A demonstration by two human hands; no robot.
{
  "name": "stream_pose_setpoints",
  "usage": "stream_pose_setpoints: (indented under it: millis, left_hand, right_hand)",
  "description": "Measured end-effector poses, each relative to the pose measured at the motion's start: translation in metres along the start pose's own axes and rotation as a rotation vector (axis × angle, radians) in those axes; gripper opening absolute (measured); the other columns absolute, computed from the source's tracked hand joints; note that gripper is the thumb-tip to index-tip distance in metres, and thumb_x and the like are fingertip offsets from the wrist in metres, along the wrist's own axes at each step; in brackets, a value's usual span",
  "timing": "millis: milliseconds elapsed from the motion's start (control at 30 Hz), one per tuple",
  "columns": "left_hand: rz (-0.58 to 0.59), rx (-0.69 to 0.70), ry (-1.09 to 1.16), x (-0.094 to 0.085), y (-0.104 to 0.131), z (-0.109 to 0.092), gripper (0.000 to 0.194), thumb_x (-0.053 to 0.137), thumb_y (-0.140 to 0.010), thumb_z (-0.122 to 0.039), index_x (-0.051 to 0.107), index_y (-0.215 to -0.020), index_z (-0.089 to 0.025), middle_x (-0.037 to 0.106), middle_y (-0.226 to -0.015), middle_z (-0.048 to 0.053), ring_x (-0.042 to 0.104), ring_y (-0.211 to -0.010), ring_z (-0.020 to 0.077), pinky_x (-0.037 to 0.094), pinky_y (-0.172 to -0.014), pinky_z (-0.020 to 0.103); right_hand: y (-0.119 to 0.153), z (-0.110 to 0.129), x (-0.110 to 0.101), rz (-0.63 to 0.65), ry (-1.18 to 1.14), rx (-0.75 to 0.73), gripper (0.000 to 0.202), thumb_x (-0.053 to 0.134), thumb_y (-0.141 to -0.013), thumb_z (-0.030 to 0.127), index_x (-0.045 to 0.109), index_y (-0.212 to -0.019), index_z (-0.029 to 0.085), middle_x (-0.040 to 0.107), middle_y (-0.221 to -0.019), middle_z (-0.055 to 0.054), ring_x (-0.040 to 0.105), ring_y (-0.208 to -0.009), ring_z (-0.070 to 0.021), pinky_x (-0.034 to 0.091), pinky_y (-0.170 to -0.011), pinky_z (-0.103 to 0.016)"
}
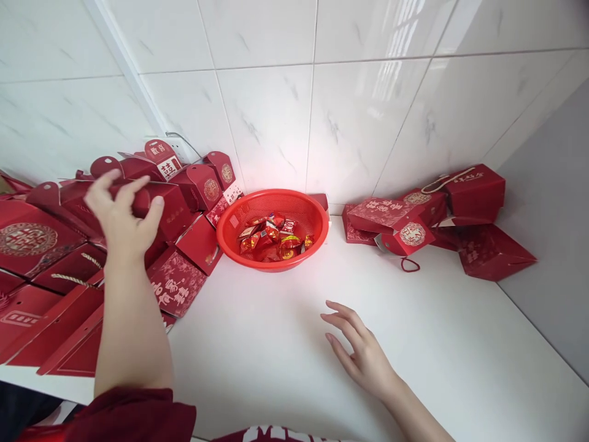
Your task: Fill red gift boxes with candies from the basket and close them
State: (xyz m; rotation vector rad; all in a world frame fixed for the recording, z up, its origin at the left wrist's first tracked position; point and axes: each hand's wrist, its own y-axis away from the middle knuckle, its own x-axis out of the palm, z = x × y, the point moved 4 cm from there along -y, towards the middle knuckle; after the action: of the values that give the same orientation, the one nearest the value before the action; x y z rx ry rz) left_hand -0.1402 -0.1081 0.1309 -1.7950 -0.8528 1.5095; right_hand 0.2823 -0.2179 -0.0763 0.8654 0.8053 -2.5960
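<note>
My left hand (125, 212) is over the pile of red gift boxes (28, 238) at the left, fingers spread and bent, holding nothing. Close to its fingertips lies a dark red box (171, 212); whether they touch is unclear. My right hand (363, 350) hovers above the white table (276, 344), right of the middle, its fingers apart and nothing in them. Beyond both hands, a red plastic basket (272, 265) contains several wrapped sweets (270, 233) in red and gold.
More red boxes (476, 193) lie in a group at the back right, some with cord handles. A tiled wall (267, 123) runs along the table's back. A grey panel (552, 202) borders the right side. Near the left boxes is a wall socket (180, 149) with a cable.
</note>
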Motion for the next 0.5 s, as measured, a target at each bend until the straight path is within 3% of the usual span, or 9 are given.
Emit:
stream_pose_setpoints:
  millis: [100, 200, 267, 367, 500]
  left_hand:
    - [0.235, -0.101, 0.044, 0.032, -0.001, 0.021, 0.056, 0.068, -0.085, -0.046, 0.059, -0.132, -0.018, 0.02, -0.16, 0.002, 0.013, -0.147, 0.0367, 0.016, -0.121, 0.051]
    - [0.183, -0.158, 0.042, 0.041, 0.005, 0.03, 0.056, 0.073, -0.08, -0.047, 0.063, -0.127, -0.018, -0.001, -0.165, 0.001, -0.005, -0.148, 0.0423, 0.008, -0.121, 0.053]
    - [0.154, -0.186, 0.045, 0.043, 0.007, 0.035, 0.058, 0.076, -0.078, -0.047, 0.063, -0.126, -0.018, 0.006, -0.164, 0.004, -0.001, -0.148, 0.0414, 0.008, -0.121, 0.053]
    - [0.219, -0.223, 0.11, 0.047, 0.004, 0.044, 0.057, 0.071, -0.082, -0.045, 0.059, -0.132, -0.021, 0.024, -0.16, 0.005, 0.009, -0.148, 0.036, 0.011, -0.12, 0.055]
    - [0.293, -0.201, 0.232, 0.056, 0.002, 0.051, 0.055, 0.061, -0.091, -0.039, 0.047, -0.142, -0.02, 0.004, -0.165, 0.004, -0.005, -0.149, 0.0348, 0.002, -0.119, 0.059]
  right_hand:
    - [-0.001, 0.0, 0.0, 0.002, 0.011, -0.011, 0.037, 0.045, -0.097, 0.015, 0.05, -0.131, 0.027, 0.047, -0.14, -0.015, 0.063, -0.111, -0.0248, 0.059, -0.087, -0.041]
    - [-0.002, -0.002, 0.001, -0.006, 0.024, -0.019, 0.034, 0.045, -0.097, 0.015, 0.052, -0.129, 0.026, 0.049, -0.138, -0.014, 0.064, -0.108, -0.0234, 0.06, -0.084, -0.038]
    - [-0.003, -0.003, 0.001, -0.001, 0.031, -0.014, 0.033, 0.044, -0.097, 0.015, 0.053, -0.128, 0.025, 0.049, -0.138, -0.014, 0.065, -0.107, -0.0226, 0.06, -0.082, -0.036]
    - [-0.003, -0.005, 0.003, 0.025, 0.036, -0.005, 0.031, 0.044, -0.098, 0.016, 0.054, -0.126, 0.024, 0.05, -0.138, -0.014, 0.065, -0.107, -0.0215, 0.06, -0.084, -0.036]
    - [-0.002, -0.005, 0.005, 0.056, 0.042, 0.006, 0.03, 0.043, -0.099, 0.017, 0.054, -0.126, 0.024, 0.05, -0.137, -0.014, 0.064, -0.107, -0.0214, 0.06, -0.084, -0.037]
